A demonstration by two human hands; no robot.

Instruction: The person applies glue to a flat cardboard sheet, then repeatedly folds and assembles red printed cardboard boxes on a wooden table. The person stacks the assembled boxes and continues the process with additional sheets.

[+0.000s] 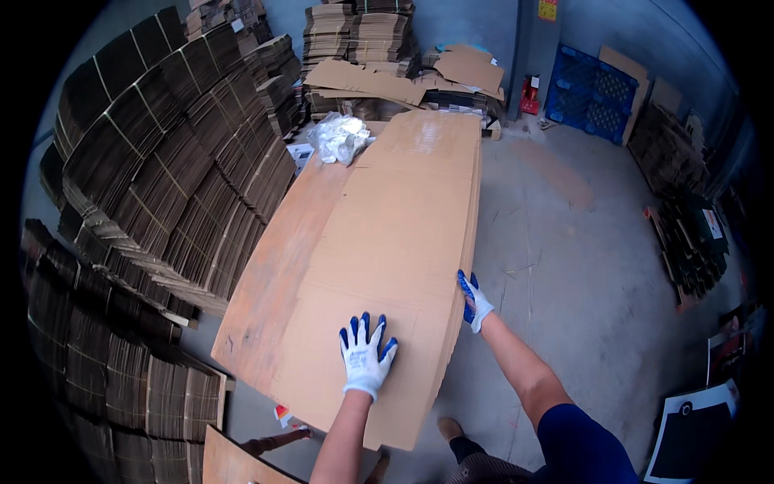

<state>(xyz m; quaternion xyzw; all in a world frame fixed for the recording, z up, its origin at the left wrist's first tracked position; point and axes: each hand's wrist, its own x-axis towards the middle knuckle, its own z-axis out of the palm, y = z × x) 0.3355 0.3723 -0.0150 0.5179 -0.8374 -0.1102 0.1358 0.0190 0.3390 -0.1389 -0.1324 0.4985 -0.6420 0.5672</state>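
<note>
A long stack of flat cardboard sheets [387, 234] lies on a wooden table [270, 266], its right side reaching the table's right edge. My left hand [367, 355], in a white glove with blue fingertips, rests flat on the top sheet near its front, fingers spread. At the stack's right edge is my right hand [474, 301], gloved the same way. Its fingers lie against the side of the sheets, partly turned from view, and whether they grip the edge cannot be made out.
Strapped bundles of folded cardboard [169, 153] rise high along the left. Crumpled clear plastic [340, 139] sits at the table's far left corner. Behind are more cardboard piles [367, 40]. A blue plastic pallet [592, 93] leans on the back wall, near a red fire extinguisher box [530, 95].
</note>
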